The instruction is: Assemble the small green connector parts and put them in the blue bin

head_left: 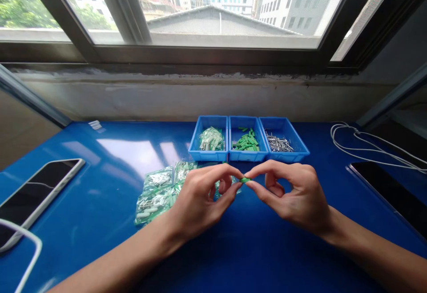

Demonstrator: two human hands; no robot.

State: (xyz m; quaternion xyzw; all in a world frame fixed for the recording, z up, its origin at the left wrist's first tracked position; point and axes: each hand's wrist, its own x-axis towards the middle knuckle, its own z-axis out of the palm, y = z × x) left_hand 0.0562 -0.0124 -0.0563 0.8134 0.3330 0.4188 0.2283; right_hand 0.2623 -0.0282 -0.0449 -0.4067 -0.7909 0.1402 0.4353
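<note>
A small green plastic piece (245, 180) is pinched from both sides at the middle of the view, above the blue table. My left hand (203, 190) grips its left end between thumb and forefinger. At its right end, the thumb and forefinger of my right hand (292, 193) are closed on it. The fingertips hide most of the piece, so its exact kind cannot be made out. Behind my hands, the middle blue bin (247, 156) contains several loose green pieces (247, 140) of similar colour.
The left bin (208, 155) has clear packets, and metal screws (278, 143) fill the right bin (289, 156). Filled clear bags (155, 197) lie partly behind my left hand. Phones flank the table, one at left (36, 190), one at right (390, 190), near a white cable (370, 151).
</note>
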